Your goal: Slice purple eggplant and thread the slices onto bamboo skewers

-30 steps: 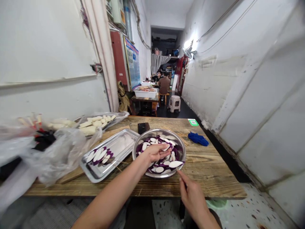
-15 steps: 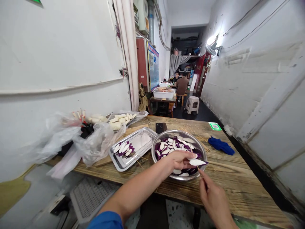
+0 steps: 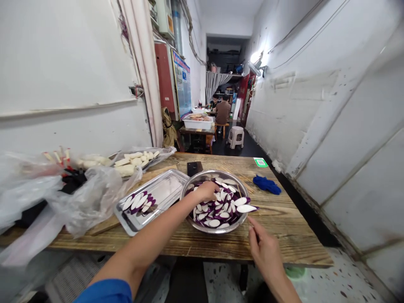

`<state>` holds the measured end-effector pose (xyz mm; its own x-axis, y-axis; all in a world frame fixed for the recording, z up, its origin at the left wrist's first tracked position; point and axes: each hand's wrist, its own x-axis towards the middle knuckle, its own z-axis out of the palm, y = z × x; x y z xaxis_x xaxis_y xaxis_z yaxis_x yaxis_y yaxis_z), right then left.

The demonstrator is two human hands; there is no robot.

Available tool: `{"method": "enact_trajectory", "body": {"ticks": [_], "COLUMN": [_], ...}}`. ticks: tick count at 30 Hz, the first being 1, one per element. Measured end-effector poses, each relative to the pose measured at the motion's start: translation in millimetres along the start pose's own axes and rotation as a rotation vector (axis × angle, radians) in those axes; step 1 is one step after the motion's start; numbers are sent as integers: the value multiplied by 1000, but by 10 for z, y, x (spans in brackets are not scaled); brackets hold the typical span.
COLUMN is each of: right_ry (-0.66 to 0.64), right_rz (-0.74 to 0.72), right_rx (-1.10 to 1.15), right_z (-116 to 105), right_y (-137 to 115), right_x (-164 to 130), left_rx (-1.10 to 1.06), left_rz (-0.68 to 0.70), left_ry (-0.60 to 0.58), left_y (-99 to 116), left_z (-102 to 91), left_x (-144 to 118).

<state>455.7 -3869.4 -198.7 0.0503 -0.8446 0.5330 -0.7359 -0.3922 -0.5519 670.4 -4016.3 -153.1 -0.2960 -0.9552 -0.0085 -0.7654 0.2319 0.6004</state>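
Over the near rim of the bowl (image 3: 189,198), toward the table's (image 3: 284,235) front edge, one aubergine slice (image 3: 246,208) lies flat, long axis running left-right. The right hand (image 3: 265,248) pinches a skewer beneath it. The left hand (image 3: 206,190) dips among slices, grip unclear. No legible writing.

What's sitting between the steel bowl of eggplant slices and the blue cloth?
Head view: loose bamboo skewers on the bare wooden table, between bowl and blue cloth.
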Motion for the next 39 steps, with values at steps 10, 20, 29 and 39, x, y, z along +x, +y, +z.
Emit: {"method": "enact_trajectory", "body": {"ticks": [10,20,29,39], "right_ry": [-91,-137,-175,-221], "right_rz": [-48,-60,-76,-52], "right_rx": [39,97,60,90], "right_z": [-15,-13,-28,-28], "right_y": [-17,-102,-98,-149], "right_x": [-66,-81,-119,-85], "left_rx": [-295,-1431,-1573,-1545], "left_rz": [-169,-515,-593,-587], "left_ry": [60,-245,-103,-100], "left_y": [39,234,259,294], "left_z": [126,117,163,147], "left_x": [22,-148,-169,-202]}}
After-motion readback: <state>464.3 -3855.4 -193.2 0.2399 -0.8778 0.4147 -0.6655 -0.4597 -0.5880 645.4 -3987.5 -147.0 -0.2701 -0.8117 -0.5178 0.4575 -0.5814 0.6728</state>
